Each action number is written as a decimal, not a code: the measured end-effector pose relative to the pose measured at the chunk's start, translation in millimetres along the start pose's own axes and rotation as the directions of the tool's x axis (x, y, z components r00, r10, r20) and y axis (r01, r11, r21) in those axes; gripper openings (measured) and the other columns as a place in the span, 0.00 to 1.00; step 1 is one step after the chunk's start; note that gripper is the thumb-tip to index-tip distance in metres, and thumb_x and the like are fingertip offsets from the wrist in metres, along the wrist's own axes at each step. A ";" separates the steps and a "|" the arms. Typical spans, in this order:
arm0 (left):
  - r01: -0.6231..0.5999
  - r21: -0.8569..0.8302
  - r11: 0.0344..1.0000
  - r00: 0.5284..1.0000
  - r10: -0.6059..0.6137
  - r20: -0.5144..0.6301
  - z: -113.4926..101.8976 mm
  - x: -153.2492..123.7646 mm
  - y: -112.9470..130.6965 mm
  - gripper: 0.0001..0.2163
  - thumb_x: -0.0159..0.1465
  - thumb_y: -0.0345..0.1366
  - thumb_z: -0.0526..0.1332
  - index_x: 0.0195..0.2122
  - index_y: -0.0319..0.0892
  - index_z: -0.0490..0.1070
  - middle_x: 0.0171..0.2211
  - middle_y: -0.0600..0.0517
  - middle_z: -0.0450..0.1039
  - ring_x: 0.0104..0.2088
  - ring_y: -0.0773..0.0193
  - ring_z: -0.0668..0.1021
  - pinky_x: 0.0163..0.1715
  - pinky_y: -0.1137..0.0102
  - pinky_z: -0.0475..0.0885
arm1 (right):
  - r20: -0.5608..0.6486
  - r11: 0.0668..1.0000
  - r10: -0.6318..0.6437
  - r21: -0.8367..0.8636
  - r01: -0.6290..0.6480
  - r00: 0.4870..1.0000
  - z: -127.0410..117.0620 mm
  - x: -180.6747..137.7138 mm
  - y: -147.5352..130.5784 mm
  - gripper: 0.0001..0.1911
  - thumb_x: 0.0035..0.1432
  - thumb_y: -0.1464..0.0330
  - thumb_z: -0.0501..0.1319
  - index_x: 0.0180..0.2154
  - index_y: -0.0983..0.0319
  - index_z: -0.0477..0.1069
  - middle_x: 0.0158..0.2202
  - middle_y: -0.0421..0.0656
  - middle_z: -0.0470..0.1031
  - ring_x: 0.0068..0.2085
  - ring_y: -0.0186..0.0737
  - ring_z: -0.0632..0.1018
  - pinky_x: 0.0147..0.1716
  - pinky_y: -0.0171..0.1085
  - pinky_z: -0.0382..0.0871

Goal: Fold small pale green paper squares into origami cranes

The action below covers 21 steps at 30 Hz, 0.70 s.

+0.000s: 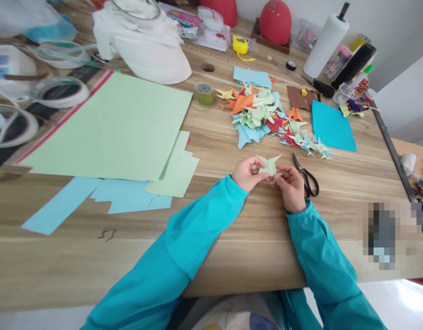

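Observation:
A pale green folded paper piece [269, 165], pointed at its upper corners like a small butterfly, is held between both hands over the table. My left hand [247, 174] pinches its left side with thumb and fingers. On the other side my right hand [291, 187] grips the lower right edge between thumb and fingertips. Black-handled scissors [310, 181] lie just beyond my right hand. Farther back is a pile of folded paper pieces [255, 110] in orange, green, blue and red, trailing off to the right.
Large green paper sheets [118, 128] lie at left, with blue paper strips [63, 204] sticking out below. A turquoise square sheet [333, 126] lies right of the pile. A thread spool [204, 94], yellow tape measure [240, 45] and white cap [145, 50] stand toward the back.

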<state>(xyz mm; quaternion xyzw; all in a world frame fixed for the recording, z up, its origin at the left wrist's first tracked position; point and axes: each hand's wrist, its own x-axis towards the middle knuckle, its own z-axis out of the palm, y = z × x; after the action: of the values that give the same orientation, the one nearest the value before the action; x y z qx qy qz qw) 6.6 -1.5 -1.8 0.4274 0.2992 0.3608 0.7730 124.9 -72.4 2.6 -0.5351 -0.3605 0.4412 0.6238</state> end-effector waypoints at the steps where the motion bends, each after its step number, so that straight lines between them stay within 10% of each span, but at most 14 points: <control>1: 0.002 -0.001 1.000 1.000 -0.002 0.005 -0.1 0.1 0.4 0.21 0.37 0.36 0.71 0.26 0.38 0.60 0.20 0.54 0.73 0.20 0.66 0.76 0.22 0.72 0.73 | -0.006 1.000 -0.006 -0.018 0.005 1.000 0.0 0.1 -0.3 0.12 0.46 0.68 0.64 0.35 0.60 0.66 0.24 0.36 0.73 0.23 0.32 0.73 0.25 0.34 0.69; 21: 0.023 0.057 0.998 1.000 -0.022 -0.015 4.1 -5.0 2.9 0.22 0.37 0.36 0.71 0.28 0.38 0.58 0.17 0.55 0.72 0.15 0.66 0.74 0.17 0.72 0.72 | 0.011 0.992 -0.035 -0.118 0.036 0.999 1.6 -4.9 -3.1 0.12 0.45 0.67 0.65 0.32 0.61 0.64 0.22 0.36 0.71 0.21 0.30 0.71 0.20 0.31 0.66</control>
<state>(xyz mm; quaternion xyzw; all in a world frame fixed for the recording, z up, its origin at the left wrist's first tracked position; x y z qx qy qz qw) 6.1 -6.2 3.3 0.4434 0.3198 0.3465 0.7623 122.2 -76.5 6.1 -0.5626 -0.3982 0.4105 0.5969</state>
